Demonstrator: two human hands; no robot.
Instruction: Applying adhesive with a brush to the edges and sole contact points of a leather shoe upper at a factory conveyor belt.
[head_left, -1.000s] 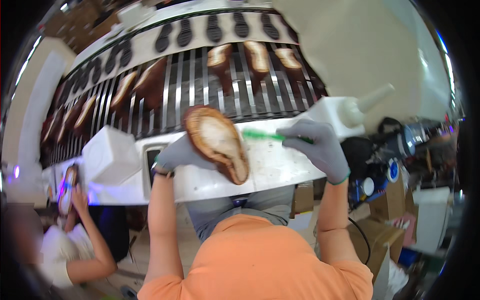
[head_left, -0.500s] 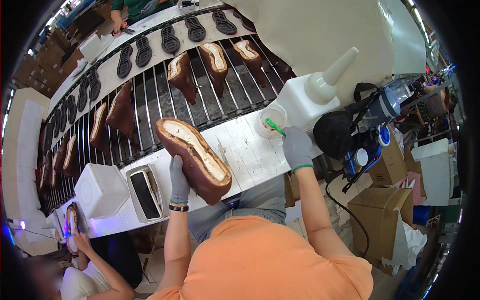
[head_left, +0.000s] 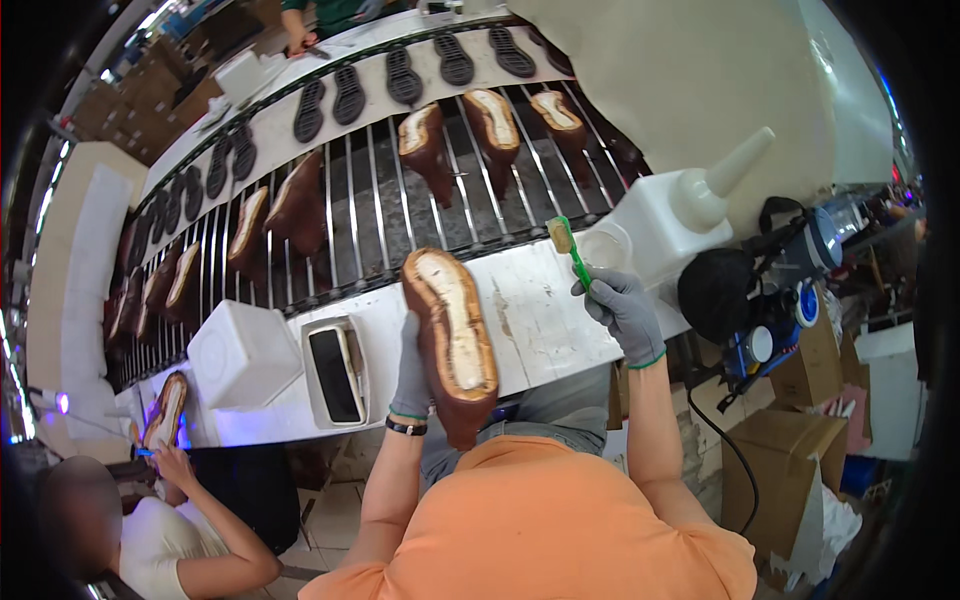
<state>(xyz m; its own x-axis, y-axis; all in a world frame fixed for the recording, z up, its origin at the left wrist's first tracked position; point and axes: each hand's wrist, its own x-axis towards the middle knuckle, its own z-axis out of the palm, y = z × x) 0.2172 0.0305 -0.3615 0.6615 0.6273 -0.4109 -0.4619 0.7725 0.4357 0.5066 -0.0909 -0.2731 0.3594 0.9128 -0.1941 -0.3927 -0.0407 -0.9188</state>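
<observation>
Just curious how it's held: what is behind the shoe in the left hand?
The left hand shows along the left edge of the shoe, the white bench to its right and trousers beside its lower end. Any fingers behind it, and whatever else it overlaps, are covered.

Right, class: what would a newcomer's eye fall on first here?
Probably the brown shoe upper, its pale underside facing the camera, in the left hand near the centre. To its right, the right hand holds a green brush. Beyond the metal bars, a row of dark soles curves across the top.
</observation>
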